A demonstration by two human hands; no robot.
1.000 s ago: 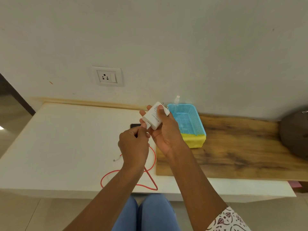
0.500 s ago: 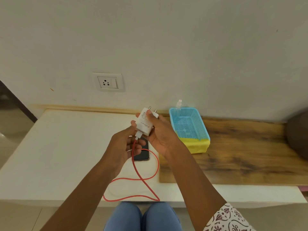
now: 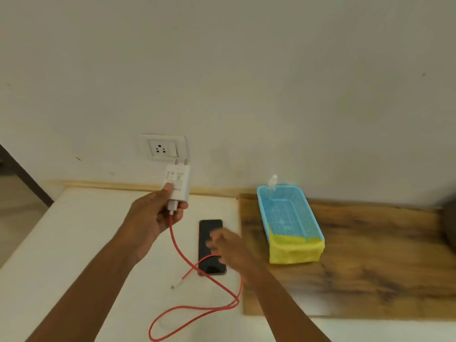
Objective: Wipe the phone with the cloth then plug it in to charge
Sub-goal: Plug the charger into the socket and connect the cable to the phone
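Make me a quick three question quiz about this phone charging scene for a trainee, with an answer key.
1. True or false: the white charger is already seated in the wall socket.
2. Which hand grips the charger? A) left hand B) right hand
3. Fill in: the yellow cloth hangs over the near end of the blue ____.

Key
1. False: its pins point at the socket but sit just below it, apart.
2. A. The right hand is blurred above the phone, holding nothing visible.
3. Basket. The red cable lies looped on the table, its free end unplugged.
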